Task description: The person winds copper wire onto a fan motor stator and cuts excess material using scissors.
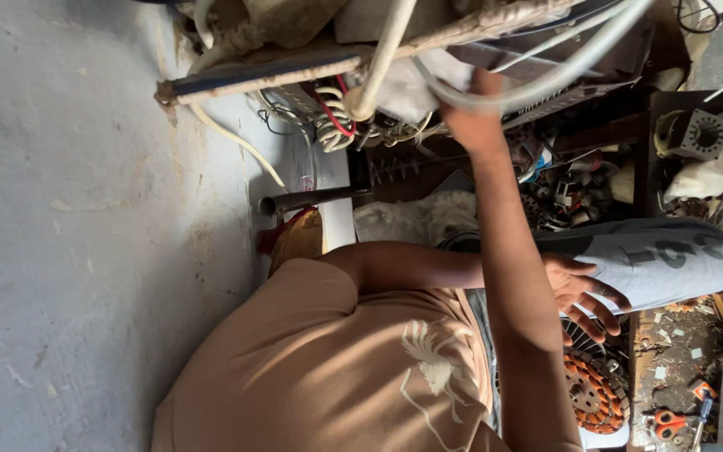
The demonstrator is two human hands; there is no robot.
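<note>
Nearest, low in the frame, the tan shirt (320, 360) filled the bottom left. Right of centre, the left hand (583, 295) hovered palm down with its fingers (604, 314) spread apart, holding nothing, just above the orange-wound motor stator (597, 393) at the lower right and beside the grey-trousered knee (654, 259). Farther off, at upper centre, the right hand (472, 117) reached into a bundle of white cables (537, 79) under a cluttered bench; its fingers were hidden among them, so I could not tell their grip.
</note>
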